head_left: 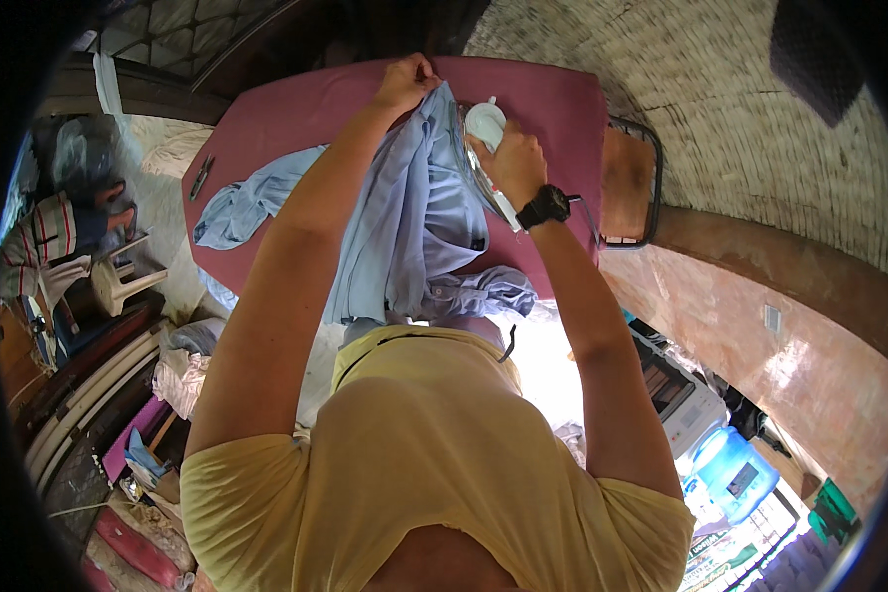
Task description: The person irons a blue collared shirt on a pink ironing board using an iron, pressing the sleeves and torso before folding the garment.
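Note:
A light blue shirt [395, 227] lies spread and creased over the maroon-covered ironing board [553, 84]; its near part hangs over the edge by my waist. My left hand [407, 84] reaches to the far side, fingers closed on the shirt's upper end. To its right, my right hand [516, 163] is wrapped around what looks like a white clothes iron [485, 122] with a shiny edge, next to the shirt's right side. The hand hides much of the iron's body. On the same wrist is a black watch [545, 206].
A small dark tool [201, 178] rests at the board's left end. Beyond the right end is a brown panel in a black metal frame [651, 183]. Someone's feet [118, 207] and a beige stool [118, 281] are at left. A blue water jug [735, 474] stands lower right.

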`<state>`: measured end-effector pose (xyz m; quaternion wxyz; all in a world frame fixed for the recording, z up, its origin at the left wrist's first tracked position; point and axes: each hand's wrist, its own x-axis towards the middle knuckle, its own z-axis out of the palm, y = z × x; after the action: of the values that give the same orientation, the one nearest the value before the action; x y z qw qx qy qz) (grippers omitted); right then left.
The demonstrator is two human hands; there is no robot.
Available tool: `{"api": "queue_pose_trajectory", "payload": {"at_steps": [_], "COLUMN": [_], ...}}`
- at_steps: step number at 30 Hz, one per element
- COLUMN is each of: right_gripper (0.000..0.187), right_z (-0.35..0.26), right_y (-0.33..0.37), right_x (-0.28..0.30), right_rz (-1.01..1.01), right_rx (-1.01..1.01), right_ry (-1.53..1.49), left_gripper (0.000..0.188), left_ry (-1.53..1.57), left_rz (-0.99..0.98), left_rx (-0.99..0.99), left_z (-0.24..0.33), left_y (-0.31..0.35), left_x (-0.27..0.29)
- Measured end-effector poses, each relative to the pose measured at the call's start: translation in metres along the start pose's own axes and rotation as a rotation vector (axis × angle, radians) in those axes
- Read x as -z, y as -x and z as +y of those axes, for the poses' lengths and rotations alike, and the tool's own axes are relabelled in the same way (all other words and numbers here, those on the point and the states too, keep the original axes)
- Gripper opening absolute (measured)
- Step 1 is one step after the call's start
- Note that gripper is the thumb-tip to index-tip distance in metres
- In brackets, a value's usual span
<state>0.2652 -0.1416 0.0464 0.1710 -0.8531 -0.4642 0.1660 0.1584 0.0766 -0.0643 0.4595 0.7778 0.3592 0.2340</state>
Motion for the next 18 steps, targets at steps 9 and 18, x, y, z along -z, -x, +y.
{"api": "queue_pose_trajectory", "payload": {"at_steps": [9,18], "right_gripper": [0.054,0.053], "right_z": [-0.021,-0.012], "right_y": [-0.027,-0.027], "right_x": [0.002,0.004], "right_rz": [-0.008,0.0], "right_rx": [-0.026,-0.043], "right_ry": [-0.017,-0.037], "left_gripper": [0.021,0.021], "left_ry": [-0.092,-0.127], "left_rz": [0.011,0.012], "left_rx": [0.013,-0.005], "left_z": [-0.026,0.001], "left_y": [-0.006,-0.001], "left_x": [0.0,0.0]}}
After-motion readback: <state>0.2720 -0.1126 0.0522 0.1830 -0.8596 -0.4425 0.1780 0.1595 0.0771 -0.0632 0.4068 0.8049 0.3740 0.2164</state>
